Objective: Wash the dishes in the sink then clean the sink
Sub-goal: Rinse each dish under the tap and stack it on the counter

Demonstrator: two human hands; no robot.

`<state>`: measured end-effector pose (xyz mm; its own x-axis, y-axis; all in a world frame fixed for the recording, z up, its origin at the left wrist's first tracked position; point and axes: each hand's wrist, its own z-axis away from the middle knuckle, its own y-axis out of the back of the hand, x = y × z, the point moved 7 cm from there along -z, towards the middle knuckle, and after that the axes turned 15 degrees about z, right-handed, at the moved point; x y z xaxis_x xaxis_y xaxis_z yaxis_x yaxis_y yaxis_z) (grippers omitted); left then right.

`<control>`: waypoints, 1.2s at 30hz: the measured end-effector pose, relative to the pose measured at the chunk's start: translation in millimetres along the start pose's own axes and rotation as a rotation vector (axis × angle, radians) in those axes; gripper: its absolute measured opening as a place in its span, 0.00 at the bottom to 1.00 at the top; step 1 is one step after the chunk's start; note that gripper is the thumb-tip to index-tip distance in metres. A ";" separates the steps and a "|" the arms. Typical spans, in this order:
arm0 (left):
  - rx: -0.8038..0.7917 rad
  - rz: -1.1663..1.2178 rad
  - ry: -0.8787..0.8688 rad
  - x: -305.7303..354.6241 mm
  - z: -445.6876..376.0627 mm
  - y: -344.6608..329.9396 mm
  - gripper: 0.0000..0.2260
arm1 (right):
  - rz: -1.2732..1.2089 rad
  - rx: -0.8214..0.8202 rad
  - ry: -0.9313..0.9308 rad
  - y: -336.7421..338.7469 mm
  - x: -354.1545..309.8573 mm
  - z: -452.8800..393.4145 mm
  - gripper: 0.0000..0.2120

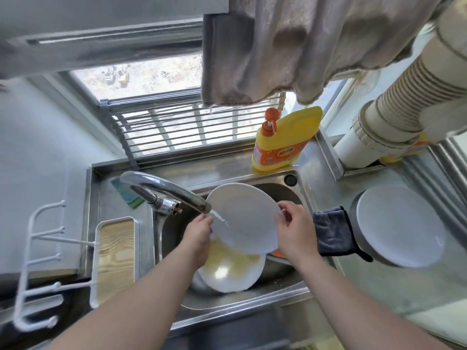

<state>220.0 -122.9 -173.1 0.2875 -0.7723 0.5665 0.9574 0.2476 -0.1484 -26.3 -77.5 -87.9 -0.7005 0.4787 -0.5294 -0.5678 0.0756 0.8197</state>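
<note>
Plate point(243, 218), frame centre: gripped at opposite rims by left hand point(199, 232) and right hand point(294, 227), rinsing under tap point(171, 192). Next: set aside, take soiled plate point(232, 270) below.

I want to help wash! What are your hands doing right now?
Left hand: holds the white plate by its left edge.
Right hand: holds the same plate by its right edge.

Your way into the sink point(290, 290) is crowded: the faucet spout point(171, 189) arches in from the left, a tilted white plate point(243, 217) fills the middle, a soiled plate point(232, 271) lies beneath. Right, a dark cloth point(333, 232) drapes the rim beside stacked plates point(400, 224). Detergent bottle point(283, 141) blocks the back ledge.
</note>
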 end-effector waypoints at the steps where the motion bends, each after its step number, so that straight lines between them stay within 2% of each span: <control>1: -0.012 0.011 -0.001 -0.5 -1.1 -4.9 0.12 | -0.007 0.049 0.080 11.9 -6.2 0.7 0.08; 4: -0.050 0.054 0.017 -1.9 4.1 -21.2 0.10 | -0.058 0.141 0.213 42.0 -17.8 9.4 0.06; 7: -0.070 0.099 0.037 -2.3 15.0 -30.6 0.12 | -0.137 0.168 0.147 51.4 -4.9 15.9 0.06; 10: -0.096 0.041 0.017 0.6 27.6 -26.3 0.18 | -0.311 0.115 -0.162 26.4 34.8 17.6 0.07; 12: -0.076 0.003 0.014 -0.8 27.4 -14.3 0.22 | -0.494 0.021 -0.413 -3.0 59.4 24.0 0.08; 14: -0.038 -0.021 0.031 -2.5 25.2 1.1 0.27 | -0.572 -0.092 -0.605 -34.4 75.0 36.7 0.06; 17: -0.011 -0.063 0.028 1.7 27.5 22.2 0.29 | -0.663 -0.225 -0.808 -74.2 82.1 55.7 0.03; 20: 0.058 -0.002 0.033 7.7 28.0 44.9 0.24 | -0.761 -0.332 -0.882 -96.8 69.3 67.4 0.03; 23: 0.117 0.029 0.066 12.7 33.9 60.8 0.13 | -0.758 -0.401 -0.829 -99.7 50.3 70.2 0.03; 24: 0.114 0.008 0.075 13.7 34.2 64.1 0.13 | -0.745 -0.430 -0.798 -100.0 45.7 70.5 0.04; 26: 0.093 -0.038 0.070 13.9 33.1 67.3 0.17 | -0.687 -0.486 -0.725 -97.9 40.4 70.1 0.06; 28: 0.070 -0.057 0.052 12.9 30.4 68.3 0.22 | -0.642 -0.524 -0.629 -93.5 37.8 67.0 0.14; 31: 0.056 -0.023 0.011 13.4 30.4 60.9 0.23 | -0.560 -0.485 -0.424 -72.2 35.6 55.5 0.27; 33: 0.060 0.027 -0.013 12.4 30.7 53.8 0.20 | -0.331 -0.427 -0.204 -51.6 33.4 49.1 0.30; 36: 0.047 0.064 0.019 6.8 31.6 42.2 0.15 | 0.144 -0.264 0.182 -21.2 25.5 43.2 0.18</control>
<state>261.6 -99.2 -149.8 0.3493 -0.7648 0.5414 0.9348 0.3242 -0.1452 -13.4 -29.1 -109.2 -0.8335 0.3027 -0.4622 -0.5332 -0.2216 0.8164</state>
